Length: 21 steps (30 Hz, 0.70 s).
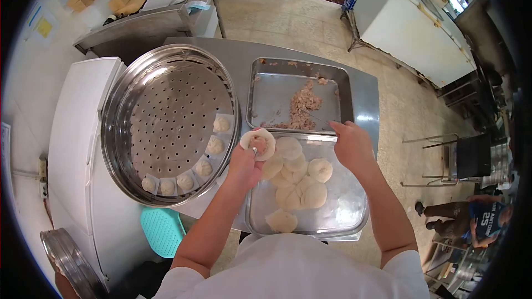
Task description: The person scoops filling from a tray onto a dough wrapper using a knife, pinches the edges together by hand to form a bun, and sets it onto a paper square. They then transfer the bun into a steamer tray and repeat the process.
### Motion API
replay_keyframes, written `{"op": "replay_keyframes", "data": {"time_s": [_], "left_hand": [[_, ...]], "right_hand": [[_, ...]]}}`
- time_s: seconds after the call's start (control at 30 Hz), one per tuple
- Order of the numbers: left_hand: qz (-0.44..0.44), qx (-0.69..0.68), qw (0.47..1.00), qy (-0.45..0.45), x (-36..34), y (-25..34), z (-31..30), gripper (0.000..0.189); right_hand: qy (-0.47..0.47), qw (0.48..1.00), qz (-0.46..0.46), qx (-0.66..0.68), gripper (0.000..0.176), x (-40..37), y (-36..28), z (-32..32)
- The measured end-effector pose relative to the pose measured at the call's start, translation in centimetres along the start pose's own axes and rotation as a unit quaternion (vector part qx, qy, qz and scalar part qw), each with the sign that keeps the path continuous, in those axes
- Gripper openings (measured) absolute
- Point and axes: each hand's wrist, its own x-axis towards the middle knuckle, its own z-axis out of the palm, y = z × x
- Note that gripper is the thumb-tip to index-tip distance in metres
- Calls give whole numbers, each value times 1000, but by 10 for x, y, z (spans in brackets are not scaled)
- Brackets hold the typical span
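My left hand [245, 167] is closed around a round dough wrapper [267, 137] with pinkish filling in its middle. A small shiny metal piece shows at the thumb. My right hand [353, 145] is closed at the near right corner of the filling tray [347, 89]. A faint thin line runs from its fingers toward the minced filling [303, 104], but I cannot make out what it holds. Below lies a second metal tray [346, 210] with several flat dough wrappers [314, 194], some overlapping.
A large round perforated steamer [172, 113] stands at left, with several filled buns [215, 145] on paper squares along its near right edge. A turquoise basket [162, 231] sits below it. A white chest freezer [407, 27] stands far right, and another person [477, 218] is at lower right.
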Motion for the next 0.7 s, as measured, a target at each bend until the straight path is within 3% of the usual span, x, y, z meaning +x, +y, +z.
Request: {"op": "replay_keyframes", "data": {"time_s": [0.1, 0.2, 0.4, 0.7], "left_hand": [[13, 38, 999, 16, -12, 0, -1, 40], [11, 67, 998, 4, -23, -2, -5, 44], [-26, 97, 995, 8, -33, -12, -13, 45], [-88, 78, 992, 36, -29, -28, -18, 49]], "right_hand": [[6, 999, -27, -21, 35, 17, -8, 8], [-74, 993, -59, -68, 36, 50, -11, 11], [-133, 983, -107, -63, 38, 93, -21, 18], [-236, 965, -89, -66, 31, 124, -32, 26]]}}
